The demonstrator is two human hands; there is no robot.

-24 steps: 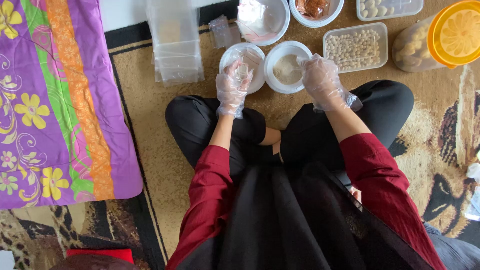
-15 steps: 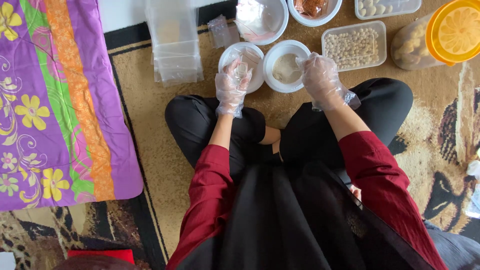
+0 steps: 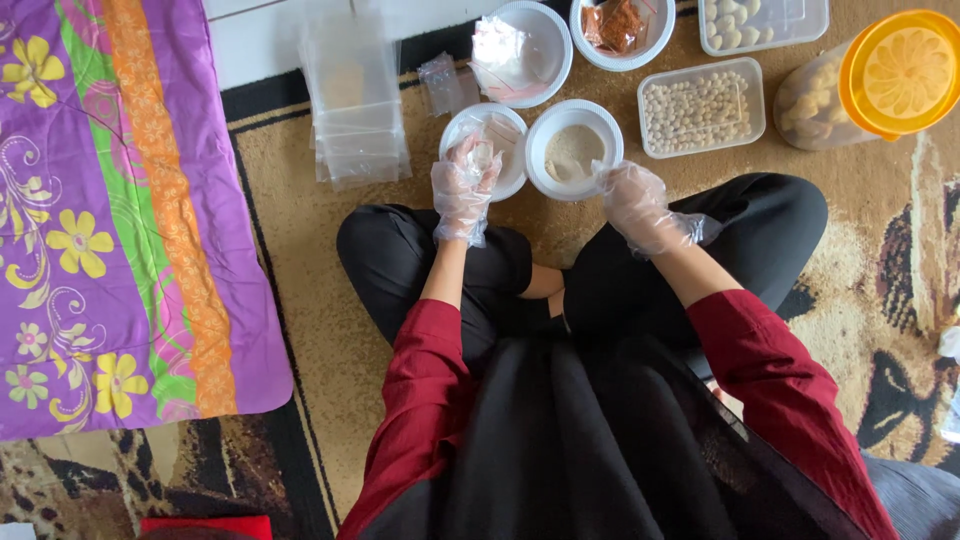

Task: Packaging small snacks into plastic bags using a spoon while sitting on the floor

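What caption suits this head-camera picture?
Gloved left hand holds a small clear bag while right hand rests beside a bowl of beige powder.

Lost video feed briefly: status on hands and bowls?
Left hand pinching small clear bag above white bowl. Right hand at powder bowl rim. Nothing blocking.

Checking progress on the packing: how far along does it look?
Done: some filled packets sit in a white bowl. In hand: left hand holds a small clear bag, right hand at the powder bowl. Left: a stack of empty bags.
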